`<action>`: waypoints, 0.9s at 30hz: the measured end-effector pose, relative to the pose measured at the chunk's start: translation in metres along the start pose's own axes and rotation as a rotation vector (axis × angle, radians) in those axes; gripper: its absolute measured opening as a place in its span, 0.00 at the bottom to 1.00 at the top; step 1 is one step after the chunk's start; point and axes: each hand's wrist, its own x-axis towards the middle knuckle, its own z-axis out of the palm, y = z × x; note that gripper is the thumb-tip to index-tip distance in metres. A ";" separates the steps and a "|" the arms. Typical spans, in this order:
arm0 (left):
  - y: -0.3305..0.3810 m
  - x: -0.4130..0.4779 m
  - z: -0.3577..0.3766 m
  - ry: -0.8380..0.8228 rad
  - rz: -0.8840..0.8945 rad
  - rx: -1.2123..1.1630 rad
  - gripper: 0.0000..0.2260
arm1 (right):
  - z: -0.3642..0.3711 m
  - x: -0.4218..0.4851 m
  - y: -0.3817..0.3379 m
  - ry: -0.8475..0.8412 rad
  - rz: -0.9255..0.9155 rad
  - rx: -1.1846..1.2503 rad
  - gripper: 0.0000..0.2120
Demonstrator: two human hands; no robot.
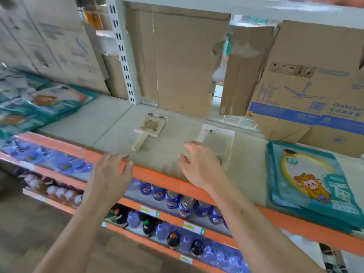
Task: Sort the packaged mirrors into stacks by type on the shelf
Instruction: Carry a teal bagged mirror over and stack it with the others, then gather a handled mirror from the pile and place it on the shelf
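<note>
Mirrors in packaging lie at two spots on the pale shelf [110, 123] in the head view. The right hand [199, 164] hovers over the board with its fingers loosely bent and spread, holding nothing. The round mirror pack [218, 143] lies just beyond and to the right of its fingertips, partly hidden by them; whether they touch it cannot be told. That flat pack has its long axis running from the back of the shelf toward the front lip, header end away from the hand.

The left hand [112, 170] rests on the orange lip [157, 175], fingers relaxed over the edge and gripping nothing. Beyond it and a little to its right lies the handled mirror [150, 126], clear of both hands. Its square head is farther away and its handle slants back toward the left hand.

Bare board shows between the two mirrors and left of the handled one. A teal pack stack [315, 190] lies right of the right hand, with a fan carton [307, 91] behind it. Cardboard sheets [177, 66] close off the back.
</note>
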 end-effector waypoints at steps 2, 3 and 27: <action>-0.022 -0.002 -0.014 0.004 -0.023 0.028 0.17 | 0.013 0.000 -0.022 -0.027 -0.027 -0.014 0.16; -0.033 -0.003 -0.020 0.002 -0.043 0.041 0.17 | 0.021 0.000 -0.033 -0.041 -0.036 -0.011 0.16; -0.221 -0.024 -0.119 0.078 -0.360 0.206 0.18 | 0.171 0.034 -0.201 -0.188 -0.319 0.109 0.16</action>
